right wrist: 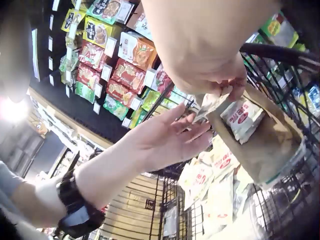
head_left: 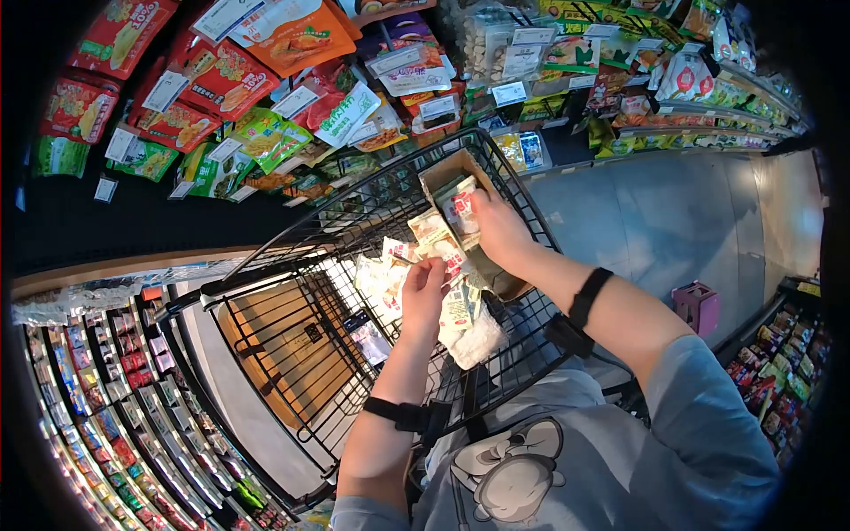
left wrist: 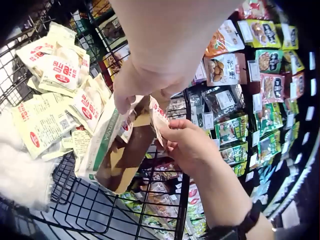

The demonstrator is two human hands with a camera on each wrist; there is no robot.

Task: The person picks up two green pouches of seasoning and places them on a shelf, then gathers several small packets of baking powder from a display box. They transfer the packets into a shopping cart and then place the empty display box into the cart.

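Observation:
My right hand (head_left: 503, 228) pinches a small cream packet with red print (left wrist: 158, 120) over an open cardboard carton (head_left: 450, 168). Another packet (right wrist: 243, 120) lies inside this carton. Beside the carton's edge is my left hand (head_left: 423, 299); in the right wrist view its fingers (right wrist: 187, 132) are spread and relaxed, with the tips close to the pinched packet. Several similar packets (left wrist: 62, 75) lie loose in a heap next to the carton, in a black wire shopping cart (head_left: 266, 354). A whitish bundle (head_left: 478, 341) lies at the near side of the heap.
Shelves of hanging snack bags (head_left: 221, 75) line the far side, close to the cart's rim. A large brown cardboard box (head_left: 292, 350) shows through the cart's wire at left. Grey floor (head_left: 655, 208) and a pink stool-like item (head_left: 696, 308) lie to the right.

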